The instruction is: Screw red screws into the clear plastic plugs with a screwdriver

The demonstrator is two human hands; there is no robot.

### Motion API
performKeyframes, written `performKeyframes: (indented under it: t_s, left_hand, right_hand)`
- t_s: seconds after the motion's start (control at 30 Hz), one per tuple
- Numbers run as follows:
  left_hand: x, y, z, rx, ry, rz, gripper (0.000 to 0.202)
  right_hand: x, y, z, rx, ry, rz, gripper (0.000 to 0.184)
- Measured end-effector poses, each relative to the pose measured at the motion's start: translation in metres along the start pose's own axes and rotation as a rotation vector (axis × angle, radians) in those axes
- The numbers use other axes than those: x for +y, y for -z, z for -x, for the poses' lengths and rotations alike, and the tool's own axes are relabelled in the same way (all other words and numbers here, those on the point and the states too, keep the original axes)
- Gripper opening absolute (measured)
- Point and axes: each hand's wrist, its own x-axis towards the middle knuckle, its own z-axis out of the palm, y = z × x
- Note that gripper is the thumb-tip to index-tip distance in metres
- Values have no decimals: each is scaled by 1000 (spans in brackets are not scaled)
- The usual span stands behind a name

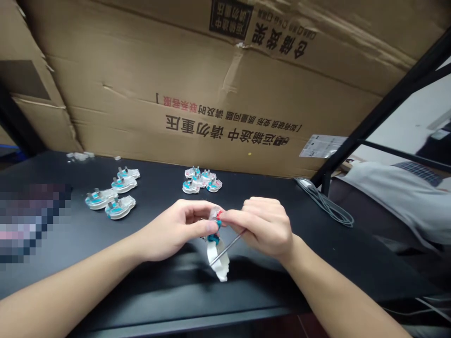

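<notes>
My left hand (179,228) is closed around a power plug (213,236) with a teal inner part and a clear end. A white curved shell (218,263) hangs open below it, just over the table. My right hand (262,225) pinches at a small red piece (219,214) at the plug's clear end. From beneath its curled fingers a thin metal rod (229,247), like a screwdriver shaft, slants down-left across the white shell. Whatever handle the rod has is hidden in the palm.
Several white-and-teal plugs with metal pins (120,206) stand at left, and another cluster (201,180) at the back middle. Small clear pieces (80,156) lie far left. A coiled grey cable (326,203) rests at right. Cardboard (197,70) walls the back; a person's sleeve (398,192) shows beyond.
</notes>
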Motion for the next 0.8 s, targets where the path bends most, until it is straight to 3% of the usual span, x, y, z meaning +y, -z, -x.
performKeyframes:
  t_s: [0.37,0.6,0.8]
  left_hand:
    - [0,-3,2,-25,-20,32,23]
    - [-1,-10,4,63,-63,48,28]
    - [6,-16,5,67,-82,52,26]
  right_hand:
    - [-7,-4,-2,66,-118,-128,11]
    - [-12,-6,-3,133,-143,-76,8]
    - [-13,-7,-4,159,-147,-109,5]
